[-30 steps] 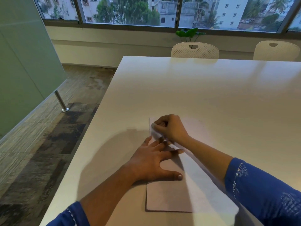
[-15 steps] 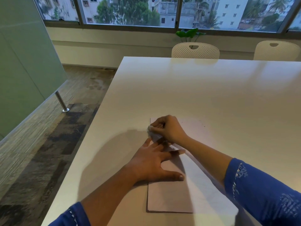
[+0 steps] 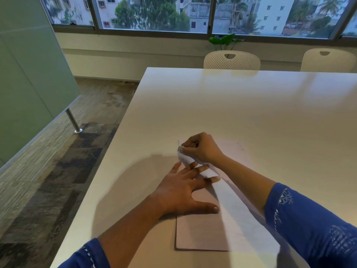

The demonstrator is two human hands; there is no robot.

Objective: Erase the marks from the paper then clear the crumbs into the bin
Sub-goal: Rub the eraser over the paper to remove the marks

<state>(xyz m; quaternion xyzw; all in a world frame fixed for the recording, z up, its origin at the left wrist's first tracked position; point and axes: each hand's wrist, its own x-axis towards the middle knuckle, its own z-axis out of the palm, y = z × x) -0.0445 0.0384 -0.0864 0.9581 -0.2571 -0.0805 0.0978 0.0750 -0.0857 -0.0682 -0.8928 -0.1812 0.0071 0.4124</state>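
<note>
Head view | left hand (image 3: 179, 192) flat, fingers spread, pressed on paper (image 3: 241, 219) and pad (image 3: 199, 235) near table (image 3: 251, 113) edge | right hand (image 3: 202, 149) curled at paper's far-left corner; couldn't tell what it pinched | dark specks (image 3: 242, 149) by pad's far-right corner

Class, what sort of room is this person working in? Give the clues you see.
Probably an office meeting room: a large white table, white perforated chairs along its far side, and a wide window over city buildings.
</note>
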